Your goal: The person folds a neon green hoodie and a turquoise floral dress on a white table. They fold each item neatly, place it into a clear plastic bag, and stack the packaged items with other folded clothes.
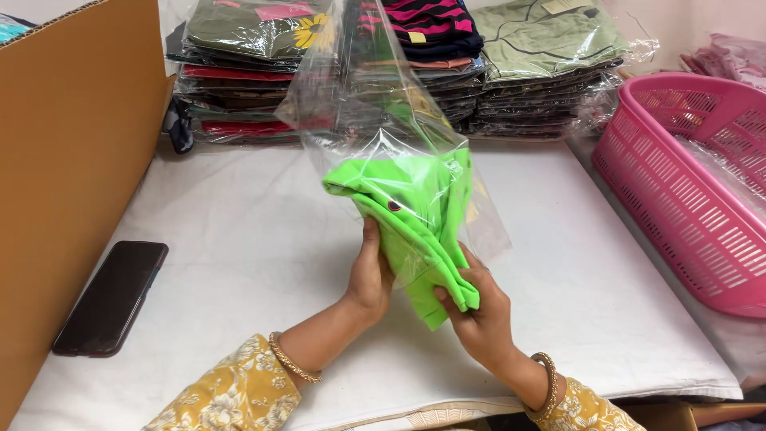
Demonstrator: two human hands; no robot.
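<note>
Green garment (407, 215), half inside clear bag (383, 104), gripped by both hands (427, 291) above bare white table (239, 239).

A folded shirt (415, 231) sits partly inside a plastic bag (383, 104), held up over the middle of the tabletop (239, 239). A phone (112, 297) lies on the left, beside a cardboard box (72, 160). Stacks of packed clothes (399, 72) stand behind. A basket (686, 183) sits on the right.

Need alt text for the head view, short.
Two hands, left hand and right hand, hold a folded bright green garment partly inside a clear plastic bag above a white table. Behind: stacks of bagged clothes; pink basket right, black phone left.
</note>
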